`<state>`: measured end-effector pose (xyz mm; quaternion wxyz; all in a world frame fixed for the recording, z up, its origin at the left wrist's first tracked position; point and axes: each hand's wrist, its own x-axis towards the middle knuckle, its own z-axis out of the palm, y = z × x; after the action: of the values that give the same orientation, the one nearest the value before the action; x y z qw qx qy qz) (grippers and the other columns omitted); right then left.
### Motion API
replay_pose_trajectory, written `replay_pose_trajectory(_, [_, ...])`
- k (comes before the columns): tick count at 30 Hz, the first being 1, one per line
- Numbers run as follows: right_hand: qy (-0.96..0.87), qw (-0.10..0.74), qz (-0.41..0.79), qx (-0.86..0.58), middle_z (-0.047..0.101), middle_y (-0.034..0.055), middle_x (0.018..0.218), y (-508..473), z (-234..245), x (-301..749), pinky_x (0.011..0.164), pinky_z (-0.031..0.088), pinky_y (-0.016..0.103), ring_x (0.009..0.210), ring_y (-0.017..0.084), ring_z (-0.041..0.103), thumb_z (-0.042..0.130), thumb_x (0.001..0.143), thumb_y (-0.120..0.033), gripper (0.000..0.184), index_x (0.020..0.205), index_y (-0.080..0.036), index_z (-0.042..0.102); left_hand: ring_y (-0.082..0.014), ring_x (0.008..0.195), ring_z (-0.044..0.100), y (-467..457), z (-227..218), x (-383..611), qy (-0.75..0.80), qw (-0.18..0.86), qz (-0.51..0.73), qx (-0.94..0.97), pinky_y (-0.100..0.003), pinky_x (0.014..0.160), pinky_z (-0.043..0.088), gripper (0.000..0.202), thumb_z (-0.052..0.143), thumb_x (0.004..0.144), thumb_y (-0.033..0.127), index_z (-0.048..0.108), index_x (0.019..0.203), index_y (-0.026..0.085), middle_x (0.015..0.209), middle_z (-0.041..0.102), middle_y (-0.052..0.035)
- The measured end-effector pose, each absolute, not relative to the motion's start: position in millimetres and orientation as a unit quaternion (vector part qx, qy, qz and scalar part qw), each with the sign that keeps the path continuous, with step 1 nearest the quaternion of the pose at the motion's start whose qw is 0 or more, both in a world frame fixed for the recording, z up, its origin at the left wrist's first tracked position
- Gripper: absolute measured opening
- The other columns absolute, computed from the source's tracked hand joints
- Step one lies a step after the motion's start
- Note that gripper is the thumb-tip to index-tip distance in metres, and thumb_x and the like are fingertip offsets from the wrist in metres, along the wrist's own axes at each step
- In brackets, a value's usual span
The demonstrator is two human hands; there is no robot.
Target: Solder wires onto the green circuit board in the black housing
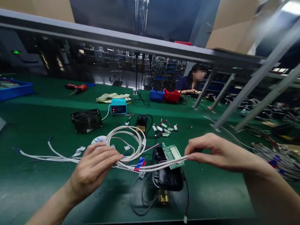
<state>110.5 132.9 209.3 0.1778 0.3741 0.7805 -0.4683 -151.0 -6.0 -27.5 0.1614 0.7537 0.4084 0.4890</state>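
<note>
A coiled white cable [126, 130] with red and blue tags lies between my hands. My left hand [92, 168] is closed over the bundle at the coil's left side; loose ends trail off to the left. My right hand [208, 153] pinches the cable's right end between thumb and fingers. Below the stretched cable is a black plastic housing [168, 181] with a brass fitting [163, 197] at its near end. A green circuit board [170, 153] with a display rests on the housing, partly behind the cable. Thin wires hang from the housing.
A black fan [87, 121], a teal box [118, 106] and several small wired parts [164, 129] lie farther back. Blue [156, 95] and red bins [171, 95] stand behind. Cable bundles [278, 160] lie right, near slanted metal posts. A co-worker [190, 81] sits across the bench.
</note>
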Motion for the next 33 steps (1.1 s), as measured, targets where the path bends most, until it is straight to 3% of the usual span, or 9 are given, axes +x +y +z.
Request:
replay_pose_trajectory(6, [0.799, 0.333, -0.359, 0.350, 0.058, 0.0008, 0.075, 92, 177, 91, 0.059, 0.033, 0.024, 0.065, 0.012, 0.053, 0.052, 0.096, -0.012, 0.013, 0.085, -0.013, 0.060, -0.0235, 0.112, 0.051, -49, -70, -135, 0.468, 0.160, 0.396, 0.774, -0.042, 0.095, 0.038, 0.029, 0.047, 0.089, 0.001, 0.057, 0.115, 0.012, 0.116, 0.060, -0.0107])
replay_pose_trajectory(10, [0.814, 0.388, -0.300, 0.312, 0.057, 0.0041, 0.078, 55, 155, 82, 0.054, 0.029, 0.027, 0.061, 0.016, 0.053, 0.056, 0.086, -0.001, 0.011, 0.087, -0.012, 0.055, -0.0303, 0.132, 0.031, -75, -59, -128, 0.514, 0.298, 0.284, 0.753, -0.049, 0.102, 0.031, 0.043, 0.048, 0.092, 0.013, 0.047, 0.134, 0.016, 0.144, 0.038, -0.0118])
replay_pose_trajectory(13, [0.847, 0.337, -0.281, 0.299, 0.056, 0.0020, 0.070, 36, 148, 80, 0.048, 0.019, 0.028, 0.052, 0.017, 0.051, 0.058, 0.068, 0.009, 0.028, 0.083, -0.014, 0.050, -0.0233, 0.118, 0.043, -90, -42, -117, 0.480, 0.342, 0.351, 0.728, -0.041, 0.098, 0.036, 0.031, 0.052, 0.093, 0.014, 0.053, 0.123, 0.017, 0.126, 0.052, -0.0092])
replay_pose_trajectory(15, [0.866, 0.304, -0.271, 0.292, 0.054, 0.0012, 0.064, 29, 145, 80, 0.046, 0.014, 0.029, 0.047, 0.018, 0.048, 0.057, 0.062, 0.009, 0.031, 0.080, -0.015, 0.047, -0.0202, 0.101, 0.049, -98, -37, -107, 0.461, 0.324, 0.395, 0.726, -0.036, 0.088, 0.040, 0.023, 0.053, 0.091, 0.009, 0.056, 0.113, 0.013, 0.110, 0.058, -0.0089])
replay_pose_trajectory(18, [0.866, 0.305, -0.278, 0.283, 0.054, 0.0010, 0.064, 26, 143, 80, 0.045, 0.013, 0.029, 0.045, 0.019, 0.048, 0.053, 0.056, 0.007, 0.034, 0.080, -0.016, 0.045, -0.0178, 0.090, 0.053, -108, -39, -96, 0.462, 0.290, 0.441, 0.713, -0.031, 0.078, 0.045, 0.021, 0.055, 0.088, 0.004, 0.057, 0.108, 0.009, 0.102, 0.060, -0.0103])
replay_pose_trajectory(22, [0.870, 0.305, -0.275, 0.273, 0.051, -0.0009, 0.058, 24, 141, 84, 0.043, 0.008, 0.029, 0.039, 0.017, 0.043, 0.053, 0.057, 0.004, 0.032, 0.080, -0.016, 0.043, -0.0157, 0.089, 0.060, -126, -45, -95, 0.484, 0.231, 0.467, 0.703, -0.026, 0.078, 0.049, 0.023, 0.058, 0.083, -0.003, 0.059, 0.105, 0.005, 0.099, 0.063, -0.0126])
replay_pose_trajectory(27, [0.912, 0.261, -0.176, 0.261, 0.045, -0.0010, 0.052, 20, 137, 96, 0.046, 0.003, 0.032, 0.035, 0.021, 0.038, 0.046, 0.072, -0.001, 0.022, 0.084, -0.019, 0.041, -0.0171, 0.094, 0.060, -147, -50, -101, 0.478, 0.215, 0.453, 0.722, -0.028, 0.079, 0.051, 0.026, 0.052, 0.086, -0.005, 0.059, 0.110, 0.004, 0.105, 0.062, -0.0155])
replay_pose_trajectory(31, [0.922, 0.245, -0.158, 0.253, 0.045, -0.0008, 0.052, 24, 137, 101, 0.048, 0.003, 0.032, 0.036, 0.022, 0.040, 0.042, 0.061, 0.001, 0.029, 0.081, -0.020, 0.040, -0.0200, 0.090, 0.058, -147, -52, -108, 0.442, 0.263, 0.436, 0.739, -0.031, 0.073, 0.050, 0.022, 0.047, 0.087, -0.005, 0.058, 0.105, 0.003, 0.103, 0.061, -0.0160])
replay_pose_trajectory(33, [0.914, 0.254, -0.178, 0.262, 0.048, 0.0001, 0.057, 29, 139, 101, 0.047, 0.006, 0.031, 0.038, 0.021, 0.042, 0.044, 0.063, 0.002, 0.026, 0.080, -0.019, 0.042, -0.0186, 0.090, 0.057, -143, -47, -114, 0.434, 0.338, 0.409, 0.728, -0.031, 0.074, 0.049, 0.023, 0.048, 0.088, -0.002, 0.058, 0.107, 0.006, 0.103, 0.060, -0.0128])
